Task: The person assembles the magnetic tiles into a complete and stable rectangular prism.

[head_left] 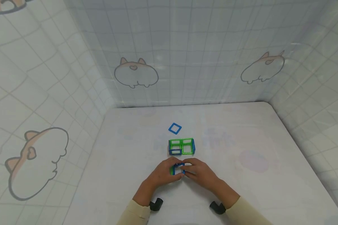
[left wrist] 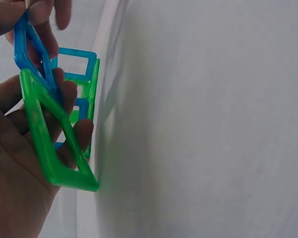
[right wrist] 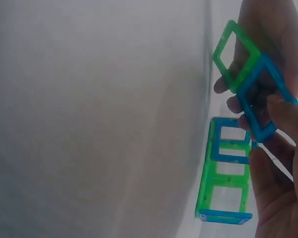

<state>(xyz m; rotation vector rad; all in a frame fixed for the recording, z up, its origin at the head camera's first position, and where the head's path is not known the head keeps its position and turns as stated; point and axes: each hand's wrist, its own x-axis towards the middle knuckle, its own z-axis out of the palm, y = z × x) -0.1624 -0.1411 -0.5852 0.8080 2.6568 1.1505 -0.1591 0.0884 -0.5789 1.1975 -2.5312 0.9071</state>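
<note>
Near the front middle of the table, my left hand (head_left: pixel 164 173) and right hand (head_left: pixel 202 174) meet around two square magnetic tiles. The green tile (left wrist: pixel 72 179) lies against the left hand's fingers, its edge joined to that of the blue tile (right wrist: pixel 249 119). My right thumb and fingers pinch the blue tile, while the left hand also grips it at its upper edge in the left wrist view. Just beyond the hands stands a box-like structure (head_left: pixel 182 146) of green and blue tiles. Both wrist views show this structure partly covered by fingers.
A loose blue square tile (head_left: pixel 177 125) lies flat behind the structure. Grid-patterned curtains (head_left: pixel 169 78) rise at the back and both sides of the white table (head_left: pixel 228 125). Black wrist devices (head_left: pixel 156 204) sit beside the sleeves.
</note>
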